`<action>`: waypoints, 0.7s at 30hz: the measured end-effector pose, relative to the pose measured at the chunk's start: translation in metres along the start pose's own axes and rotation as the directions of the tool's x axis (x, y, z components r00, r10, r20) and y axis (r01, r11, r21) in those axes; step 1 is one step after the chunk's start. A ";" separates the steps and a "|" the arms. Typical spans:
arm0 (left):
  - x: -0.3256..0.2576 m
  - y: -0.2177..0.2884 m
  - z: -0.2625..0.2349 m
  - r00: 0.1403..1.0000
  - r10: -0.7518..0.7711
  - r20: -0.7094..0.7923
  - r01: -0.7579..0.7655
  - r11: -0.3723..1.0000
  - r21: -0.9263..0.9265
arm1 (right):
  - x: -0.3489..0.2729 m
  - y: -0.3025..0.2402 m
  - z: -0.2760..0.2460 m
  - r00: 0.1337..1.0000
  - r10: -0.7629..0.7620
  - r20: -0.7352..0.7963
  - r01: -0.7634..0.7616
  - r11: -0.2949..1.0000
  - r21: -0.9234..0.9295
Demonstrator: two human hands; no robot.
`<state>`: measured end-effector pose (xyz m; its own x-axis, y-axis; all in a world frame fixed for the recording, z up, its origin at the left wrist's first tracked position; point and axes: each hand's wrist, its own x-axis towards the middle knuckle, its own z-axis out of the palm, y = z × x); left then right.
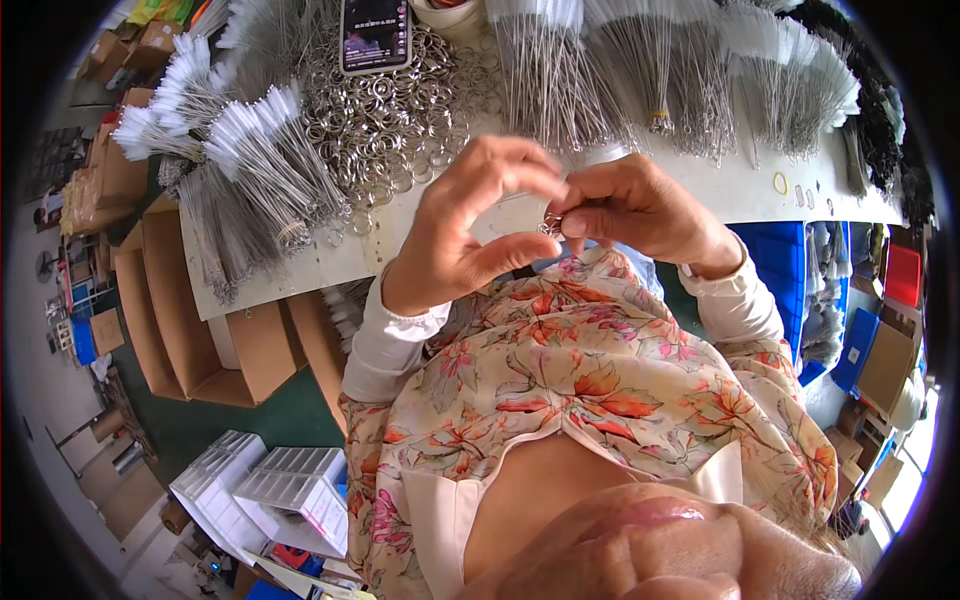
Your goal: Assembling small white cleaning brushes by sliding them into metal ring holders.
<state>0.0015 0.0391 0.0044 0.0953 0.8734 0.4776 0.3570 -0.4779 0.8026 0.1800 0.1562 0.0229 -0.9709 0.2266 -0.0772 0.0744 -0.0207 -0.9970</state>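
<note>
My right hand (pixel 640 205) is closed in a pinch on small silver metal rings (pixel 549 224), held just in front of the table edge. How many rings it holds is too small to make out. Close beside it, my left hand (pixel 465 220) is open, its thumb stretched out below and its fingers curved above, slightly blurred. The left thumb's tip comes close to the rings; whether it touches them I cannot tell. Beyond my hands, a heap of loose silver key rings (pixel 385 115) covers part of the white table (pixel 375 235).
Bundles of thin wire brushes with white bristles lie at the left (pixel 270 150) and along the back (pixel 550 75). A phone (pixel 376 35) rests on the rings. Cardboard boxes (pixel 190 310) stand below left, a blue bin (pixel 770 265) below right. A rubber band (pixel 780 183) lies at right.
</note>
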 end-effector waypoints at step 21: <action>-0.082 -0.045 0.026 0.797 -0.418 -0.436 0.603 0.586 0.541 | -0.066 0.076 -0.038 0.922 -0.115 -0.370 -0.186 0.706 -0.683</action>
<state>0.0018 -0.0088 -0.0807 -0.4781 0.8550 0.2010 0.7696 0.2975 0.5650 0.2588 0.1769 -0.0482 -0.8198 0.5711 0.0424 0.3881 0.6084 -0.6923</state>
